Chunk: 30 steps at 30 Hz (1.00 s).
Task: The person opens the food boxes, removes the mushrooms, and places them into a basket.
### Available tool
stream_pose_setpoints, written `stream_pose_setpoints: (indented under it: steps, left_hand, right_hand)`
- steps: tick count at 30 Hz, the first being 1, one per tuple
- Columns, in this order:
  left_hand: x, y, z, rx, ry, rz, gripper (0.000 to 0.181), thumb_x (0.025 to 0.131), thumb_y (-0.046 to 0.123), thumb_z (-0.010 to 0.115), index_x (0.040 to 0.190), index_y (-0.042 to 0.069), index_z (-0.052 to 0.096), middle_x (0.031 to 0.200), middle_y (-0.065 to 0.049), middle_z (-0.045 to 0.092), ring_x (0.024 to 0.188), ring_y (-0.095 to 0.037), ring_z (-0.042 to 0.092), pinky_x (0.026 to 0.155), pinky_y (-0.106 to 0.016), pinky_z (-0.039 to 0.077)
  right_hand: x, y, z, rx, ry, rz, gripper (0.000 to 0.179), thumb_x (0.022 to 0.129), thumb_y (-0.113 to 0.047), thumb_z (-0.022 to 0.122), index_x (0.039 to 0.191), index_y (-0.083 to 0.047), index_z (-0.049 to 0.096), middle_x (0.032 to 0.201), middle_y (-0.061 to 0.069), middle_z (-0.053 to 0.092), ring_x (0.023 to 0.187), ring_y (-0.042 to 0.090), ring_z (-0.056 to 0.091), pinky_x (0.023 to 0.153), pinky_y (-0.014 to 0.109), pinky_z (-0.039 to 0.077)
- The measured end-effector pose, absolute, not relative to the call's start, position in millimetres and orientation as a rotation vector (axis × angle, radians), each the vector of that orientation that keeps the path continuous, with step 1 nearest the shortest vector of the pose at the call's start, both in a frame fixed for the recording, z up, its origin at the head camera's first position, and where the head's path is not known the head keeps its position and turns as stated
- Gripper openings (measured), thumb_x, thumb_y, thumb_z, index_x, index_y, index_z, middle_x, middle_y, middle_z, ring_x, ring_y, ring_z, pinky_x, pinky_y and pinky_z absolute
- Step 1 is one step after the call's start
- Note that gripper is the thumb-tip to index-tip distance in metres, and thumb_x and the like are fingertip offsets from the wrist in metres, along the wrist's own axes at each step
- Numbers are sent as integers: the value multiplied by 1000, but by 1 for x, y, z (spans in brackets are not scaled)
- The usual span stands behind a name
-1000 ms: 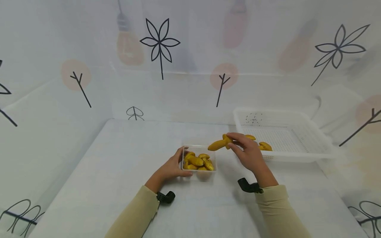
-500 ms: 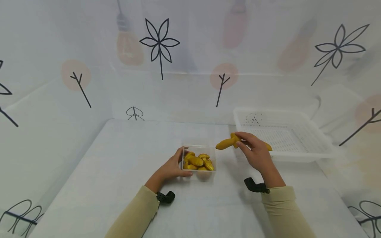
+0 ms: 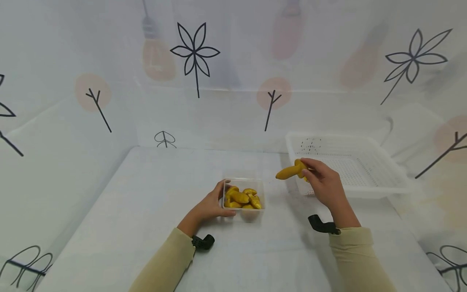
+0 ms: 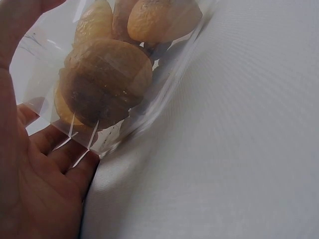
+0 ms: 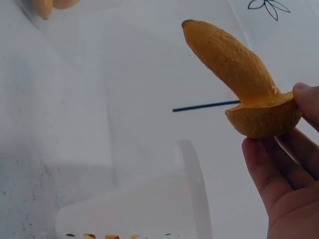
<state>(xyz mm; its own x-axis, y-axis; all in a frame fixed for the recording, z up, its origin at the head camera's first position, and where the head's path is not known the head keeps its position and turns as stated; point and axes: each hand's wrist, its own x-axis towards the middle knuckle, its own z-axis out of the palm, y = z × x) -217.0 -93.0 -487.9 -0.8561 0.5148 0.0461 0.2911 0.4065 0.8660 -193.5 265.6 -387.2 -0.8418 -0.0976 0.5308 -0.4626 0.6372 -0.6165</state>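
My left hand (image 3: 208,207) grips a clear plastic box (image 3: 243,209) at its left side, thumb at the near side and fingers round the far side. Several yellow mushrooms (image 3: 239,197) lie in the box, and the left wrist view shows a large mushroom cap (image 4: 107,79) through its wall. Over the near left corner of the basket, my right hand (image 3: 327,186) pinches a yellow mushroom (image 3: 288,172) by its cap. In the right wrist view this mushroom's stem (image 5: 227,59) points up and left, free of the fingers.
A white perforated basket (image 3: 375,191) stands at the back right of the white table (image 3: 153,174). Yellow patches show through its holes in the right wrist view. A printed white cloth (image 3: 226,117) hangs behind.
My right hand has moved right and slightly up with the mushroom, away from the box, and now covers the mushrooms seen earlier in the basket. My left hand and the box stay put.
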Motion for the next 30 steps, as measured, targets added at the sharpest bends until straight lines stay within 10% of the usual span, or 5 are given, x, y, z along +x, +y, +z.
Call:
stream_pose_setpoints:
  steps: [12,20,27,30]
  left_hand:
    - [-216,-94,-487,704,2432,1423,107,71,42,84,151,17,19,148,0,43,143,-23,36,119,-44,27]
    - [-216,-94,-485,680,2445,1408,106,71,42,84,152,19,19,148,-1,43,143,-24,36,119,-45,27]
    - [-215,-93,-485,684,2450,1405,105,71,43,84,151,20,20,148,0,44,142,-23,38,119,-44,27]
    - [-215,-93,-484,681,2446,1406,105,71,44,84,151,21,19,148,0,44,142,-23,38,119,-45,27]
  right_hand:
    - [-195,285,-381,324,-2456,1049,36,98,-19,56,133,-12,58,127,14,62,98,-23,48,77,-1,44]
    - [-197,298,-379,176,-2549,991,42,101,-33,49,138,-15,53,133,14,59,107,29,64,75,-3,40]
    - [-198,316,-380,65,-2597,941,46,102,-37,45,142,-15,49,137,18,56,117,41,59,91,54,50]
    - [-198,322,-381,41,-2596,936,46,102,-37,45,142,-14,49,136,19,56,116,41,59,92,57,49]
